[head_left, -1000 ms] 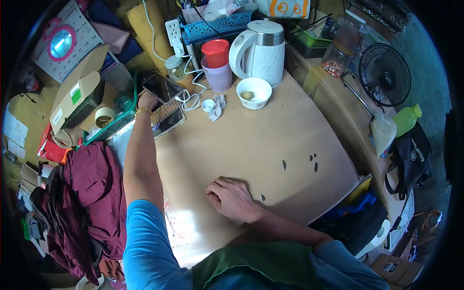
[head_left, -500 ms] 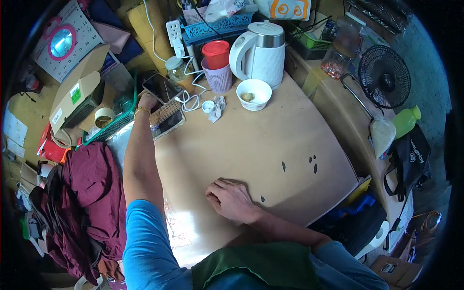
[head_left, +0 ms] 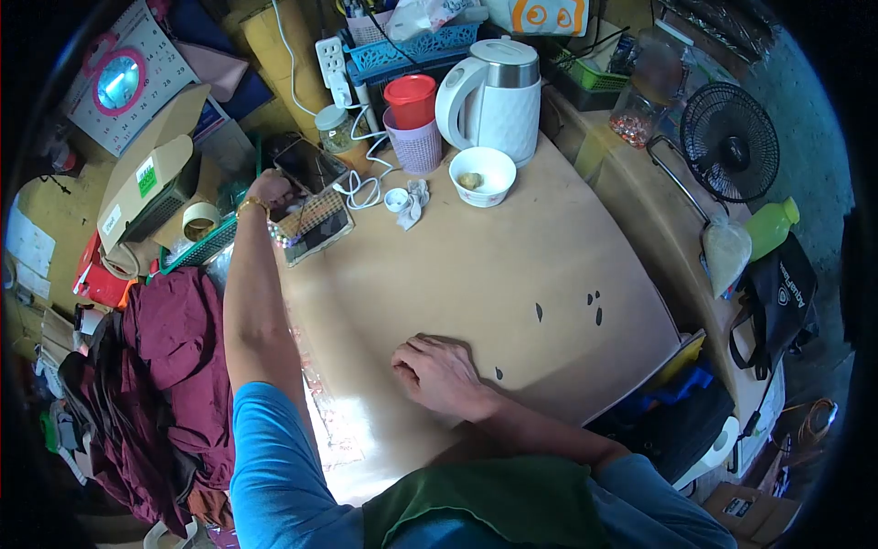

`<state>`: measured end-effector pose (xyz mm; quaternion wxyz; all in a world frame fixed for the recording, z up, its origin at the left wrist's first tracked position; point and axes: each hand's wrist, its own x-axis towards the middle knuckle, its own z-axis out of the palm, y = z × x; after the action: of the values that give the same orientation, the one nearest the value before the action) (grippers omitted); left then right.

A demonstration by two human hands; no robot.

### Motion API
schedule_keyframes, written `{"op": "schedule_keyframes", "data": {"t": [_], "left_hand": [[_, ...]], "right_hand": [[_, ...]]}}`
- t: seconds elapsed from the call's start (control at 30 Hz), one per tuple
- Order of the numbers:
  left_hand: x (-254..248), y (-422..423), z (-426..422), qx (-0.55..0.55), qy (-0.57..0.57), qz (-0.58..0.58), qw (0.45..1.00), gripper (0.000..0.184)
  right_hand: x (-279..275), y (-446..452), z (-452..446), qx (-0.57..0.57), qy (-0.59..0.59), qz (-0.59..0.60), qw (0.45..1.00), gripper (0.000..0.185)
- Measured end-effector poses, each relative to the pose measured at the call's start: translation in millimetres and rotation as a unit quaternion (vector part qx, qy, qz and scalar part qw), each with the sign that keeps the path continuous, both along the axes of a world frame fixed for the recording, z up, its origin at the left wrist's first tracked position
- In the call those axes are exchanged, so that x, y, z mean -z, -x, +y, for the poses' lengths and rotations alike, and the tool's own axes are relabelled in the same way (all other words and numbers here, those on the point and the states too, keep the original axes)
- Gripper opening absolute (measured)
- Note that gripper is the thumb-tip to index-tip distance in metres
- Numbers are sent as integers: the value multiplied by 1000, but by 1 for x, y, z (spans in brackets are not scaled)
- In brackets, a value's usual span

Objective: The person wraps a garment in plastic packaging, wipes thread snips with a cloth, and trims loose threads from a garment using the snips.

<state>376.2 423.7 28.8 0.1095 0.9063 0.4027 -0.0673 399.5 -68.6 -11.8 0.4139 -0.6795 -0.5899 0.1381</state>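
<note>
Woven basket (head_left: 313, 215), far left: likely light, fairly stiff; best held by rim. Left hand (head_left: 272, 188): at left end, grip hidden, undeterminable. Right hand (head_left: 439, 373): loosely fisted.

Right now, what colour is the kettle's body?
The kettle's body is white, as the head view shows.

Brown-covered table (head_left: 439, 284), white glare (head_left: 352, 435) nearby; bluish wall (head_left: 814, 146), right

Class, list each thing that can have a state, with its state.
Left grip: at the woven basket; hold unclear.
Right grip: loosely curled on the table.
Kettle: upright, lid shut.
Bowl: upright, small lump inside.
Red container: lidded, inside purple basket.
Glass jar: lidded.
Fan: unclear whether running.
</note>
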Motion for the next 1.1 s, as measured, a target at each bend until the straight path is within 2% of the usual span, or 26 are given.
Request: {"op": "schedule_keyframes", "data": {"t": [0.07,0.13,0.17,0.2,0.27,0.4,0.47,0.5,0.53,0.57,0.6,0.63,0.7,0.8,0.83,0.87,0.97,1.1], "left_hand": [[-12,-1,0,139,-115,208,961,18],[-5,7,18,285,-327,195,880,19],[-3,7,19,162,-232,137,949,19],[-6,7,12,34,-153,53,986,28],[-38,10,-43,-137,-145,-94,975,34],[-29,21,-32,-138,-166,-122,969,34],[-28,25,-39,-140,-187,-285,930,22],[-27,33,-38,-58,-304,-261,914,31],[-36,35,-48,-59,-305,-261,914,31],[-48,36,-57,-20,-138,-156,978,32],[-58,33,-68,19,35,-45,998,34],[-60,28,-75,19,36,-44,998,34],[-59,24,-84,193,16,95,976,37],[-49,19,-77,215,25,122,969,30],[-42,16,-71,215,-24,178,960,32],[-35,15,-67,215,-25,177,960,32],[-6,12,-49,95,-60,68,991,36],[0,7,-56,27,-112,77,990,33]], "right_hand": [[-1,-1,0,-9,11,6,1000,4],[-2,0,0,-20,21,12,999,4],[-2,1,0,-8,11,3,1000,5],[-1,1,0,3,1,-7,1000,7],[-1,0,0,4,2,-8,1000,7],[1,1,1,-4,11,-5,1000,7],[1,2,1,-4,10,-3,1000,7],[1,2,1,1,9,-2,1000,7],[1,2,1,0,9,-2,1000,7],[1,1,1,-1,11,-4,1000,6],[1,2,1,-2,12,-7,1000,6],[0,2,1,-2,13,-6,1000,6],[-1,2,1,-1,22,-8,1000,4],[1,2,1,1,17,-14,1000,3],[0,2,2,1,15,-14,1000,3],[0,2,1,0,16,-11,1000,3],[-2,1,1,0,16,-6,1000,3],[1,2,1,0,6,-9,1000,5]]}}
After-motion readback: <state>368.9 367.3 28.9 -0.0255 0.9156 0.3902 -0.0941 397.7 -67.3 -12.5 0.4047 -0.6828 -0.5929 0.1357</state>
